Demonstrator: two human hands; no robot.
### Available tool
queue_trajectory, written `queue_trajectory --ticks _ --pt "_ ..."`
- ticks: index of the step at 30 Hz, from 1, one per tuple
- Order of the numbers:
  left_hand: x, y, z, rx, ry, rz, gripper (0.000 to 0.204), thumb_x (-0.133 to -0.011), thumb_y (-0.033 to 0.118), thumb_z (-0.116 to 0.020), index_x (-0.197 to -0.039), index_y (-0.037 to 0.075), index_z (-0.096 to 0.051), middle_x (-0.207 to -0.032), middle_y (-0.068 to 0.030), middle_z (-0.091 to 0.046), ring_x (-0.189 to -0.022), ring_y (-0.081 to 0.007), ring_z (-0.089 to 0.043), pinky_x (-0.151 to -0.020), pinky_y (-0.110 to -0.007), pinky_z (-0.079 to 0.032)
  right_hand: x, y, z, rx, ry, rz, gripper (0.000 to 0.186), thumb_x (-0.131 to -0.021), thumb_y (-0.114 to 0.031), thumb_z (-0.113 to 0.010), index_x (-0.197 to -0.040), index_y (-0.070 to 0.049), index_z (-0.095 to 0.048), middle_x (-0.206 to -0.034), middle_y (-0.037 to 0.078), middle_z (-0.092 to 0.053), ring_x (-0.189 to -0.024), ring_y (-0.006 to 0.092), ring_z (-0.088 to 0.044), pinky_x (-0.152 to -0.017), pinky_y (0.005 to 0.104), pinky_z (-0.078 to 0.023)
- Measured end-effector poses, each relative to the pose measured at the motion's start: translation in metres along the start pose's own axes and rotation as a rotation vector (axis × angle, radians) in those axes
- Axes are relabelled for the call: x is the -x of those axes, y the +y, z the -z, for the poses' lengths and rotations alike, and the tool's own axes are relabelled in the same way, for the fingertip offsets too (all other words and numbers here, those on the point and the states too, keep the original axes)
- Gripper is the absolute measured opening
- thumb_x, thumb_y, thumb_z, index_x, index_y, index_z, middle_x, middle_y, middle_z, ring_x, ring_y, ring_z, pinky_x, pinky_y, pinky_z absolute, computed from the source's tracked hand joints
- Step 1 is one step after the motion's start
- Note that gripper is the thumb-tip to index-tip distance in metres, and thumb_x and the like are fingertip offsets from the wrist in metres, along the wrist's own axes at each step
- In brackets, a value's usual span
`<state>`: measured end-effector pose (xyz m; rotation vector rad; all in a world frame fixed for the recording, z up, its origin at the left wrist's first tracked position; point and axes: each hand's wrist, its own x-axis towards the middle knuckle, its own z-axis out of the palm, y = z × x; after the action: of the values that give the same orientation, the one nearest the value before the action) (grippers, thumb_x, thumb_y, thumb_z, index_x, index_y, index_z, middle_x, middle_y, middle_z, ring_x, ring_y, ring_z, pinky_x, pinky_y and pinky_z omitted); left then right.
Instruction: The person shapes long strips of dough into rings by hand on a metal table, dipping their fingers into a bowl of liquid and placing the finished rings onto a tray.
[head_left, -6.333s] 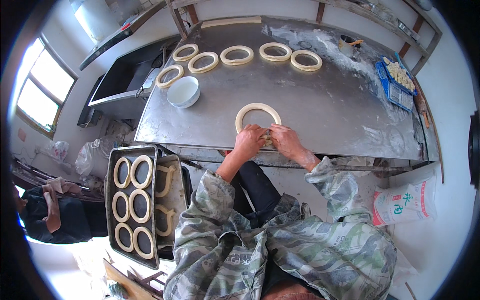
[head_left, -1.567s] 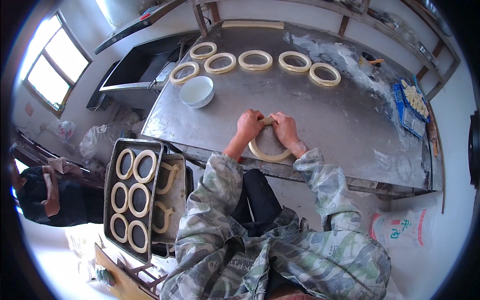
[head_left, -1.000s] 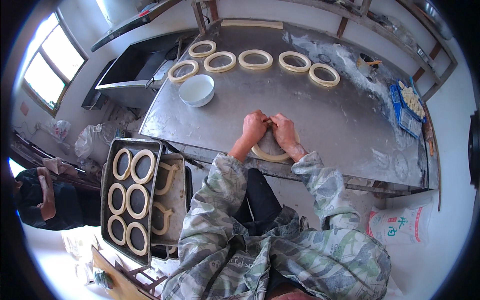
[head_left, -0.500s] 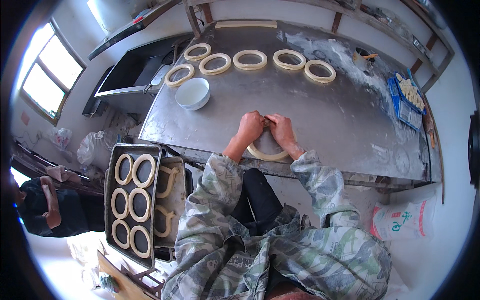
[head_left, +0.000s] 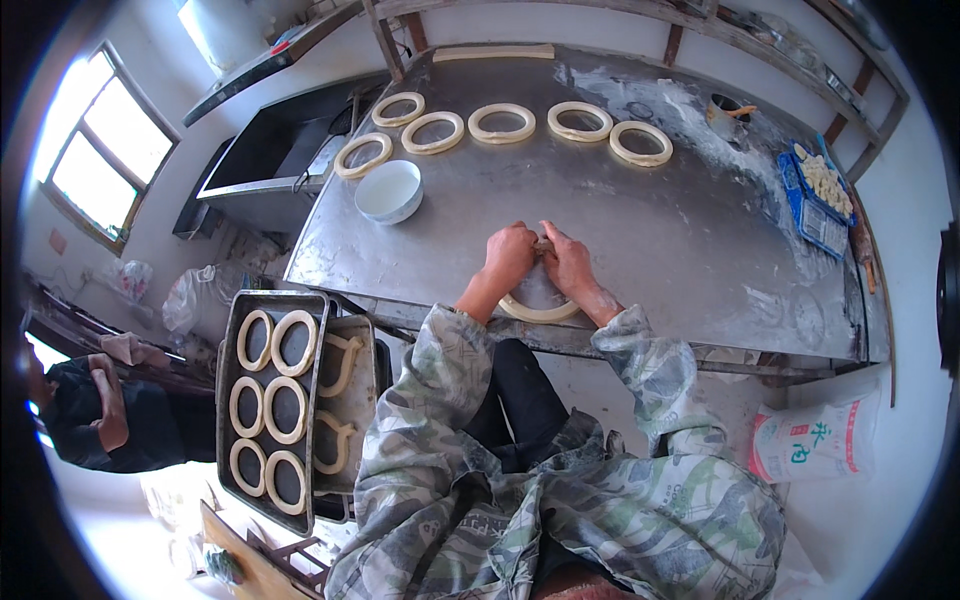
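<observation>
Both my hands meet over the near edge of the metal table (head_left: 680, 270). A pale dough ring (head_left: 540, 312) lies below them, its near curve showing between my wrists. My left hand (head_left: 512, 252) is closed on the far part of this ring. Beside it, my right hand (head_left: 566, 258) grips the same part, its fingers curled and its thumb side toward the left hand. My hands cover the pinched stretch of dough. Several finished-looking dough rings (head_left: 502, 123) lie in a row farther back. Left of my hands stands a white bowl (head_left: 389, 192).
Left of me, a dark tray (head_left: 326, 420) holds several dough rings, above another tray (head_left: 352, 480). A dough strip (head_left: 493, 51) lies at the far edge. To the right are a cup (head_left: 725, 115), a blue scale (head_left: 820, 225) with dough pieces and a sack (head_left: 808, 440). A person (head_left: 100, 410) stands at left.
My right hand has turned, its fingers now pointing more upward beside the left. Both hands stay on the dough ring. The whole view has shifted slightly.
</observation>
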<state>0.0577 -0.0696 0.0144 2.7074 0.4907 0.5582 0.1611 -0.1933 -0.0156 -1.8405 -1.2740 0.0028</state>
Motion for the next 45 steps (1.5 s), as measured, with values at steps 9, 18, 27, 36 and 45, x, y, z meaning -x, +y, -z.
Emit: queue_trajectory --ticks 9,18,27,36,45 --pt "-0.009 -0.002 -0.004 -0.138 -0.100 0.001 0.014 -0.079 0.023 -0.071 -0.083 0.010 -0.074 -0.093 -0.0140 -0.070 -0.087 -0.0357 -0.069 -0.074 -0.046 -0.056 0.000 0.004 0.003 0.158 -0.039 0.121 0.059 -0.079 -0.017 -0.074 -0.133 -0.001 -0.056 -0.112 0.017 -0.070 -0.101 0.0353 -0.067 -0.085 0.0447 -0.055" --pt "-0.033 -0.025 -0.011 0.011 -0.198 0.219 0.020 -0.082 0.033 -0.069 -0.091 0.016 -0.076 -0.086 -0.0153 -0.072 -0.082 -0.0371 -0.069 -0.073 -0.049 -0.056 -0.013 -0.010 0.007 0.102 -0.145 0.056 0.043 -0.084 -0.018 -0.073 -0.123 -0.005 -0.059 -0.105 0.014 -0.071 -0.097 0.0352 -0.068 -0.079 0.0454 -0.055" --pt "-0.019 -0.023 -0.008 0.165 -0.142 0.031 0.016 -0.079 0.024 -0.070 -0.090 0.013 -0.076 -0.090 -0.0157 -0.071 -0.084 -0.0382 -0.067 -0.076 -0.048 -0.055 -0.009 -0.004 0.008 0.060 -0.101 0.045 0.037 -0.083 -0.014 -0.070 -0.119 -0.013 -0.060 -0.100 0.014 -0.072 -0.093 0.0374 -0.068 -0.078 0.0458 -0.055" --pt "-0.014 -0.015 -0.017 0.098 -0.021 0.019 0.016 -0.082 0.018 -0.067 -0.091 0.005 -0.072 -0.095 -0.0217 -0.068 -0.090 -0.0428 -0.065 -0.080 -0.052 -0.053 -0.012 -0.005 0.011 0.021 -0.105 0.058 0.038 -0.081 -0.012 -0.070 -0.118 -0.013 -0.063 -0.100 0.013 -0.072 -0.092 0.0369 -0.068 -0.076 0.0442 -0.055" --pt "-0.014 -0.023 -0.024 0.153 -0.048 0.061 0.020 -0.082 0.018 -0.068 -0.097 0.005 -0.071 -0.098 -0.0211 -0.068 -0.095 -0.0422 -0.065 -0.083 -0.050 -0.053 -0.013 -0.001 0.011 0.058 -0.125 0.111 0.038 -0.081 -0.007 -0.067 -0.118 -0.011 -0.062 -0.101 0.016 -0.071 -0.092 0.0391 -0.067 -0.077 0.0462 -0.055"
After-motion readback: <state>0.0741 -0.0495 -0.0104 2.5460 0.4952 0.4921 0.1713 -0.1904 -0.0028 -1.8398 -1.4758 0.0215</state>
